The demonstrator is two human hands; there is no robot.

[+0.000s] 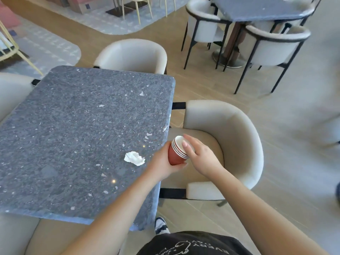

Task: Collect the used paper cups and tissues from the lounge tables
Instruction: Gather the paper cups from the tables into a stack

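Observation:
A stack of red paper cups (pixel 175 155) with white insides is tilted just past the right edge of the dark speckled table (pixel 79 137). My left hand (pixel 162 163) grips the stack round its base. My right hand (pixel 199 157) lies over the rims, its fingertips touching the top cup's mouth. A crumpled white tissue (pixel 134 158) lies on the table, a little left of my left hand.
Cream armchairs ring the table: one at the right (pixel 233 142) under my hands, one at the far side (pixel 132 54), others at the left and near edges. A second table with black-framed chairs (pixel 276 46) stands at the back right. Wooden floor lies between them.

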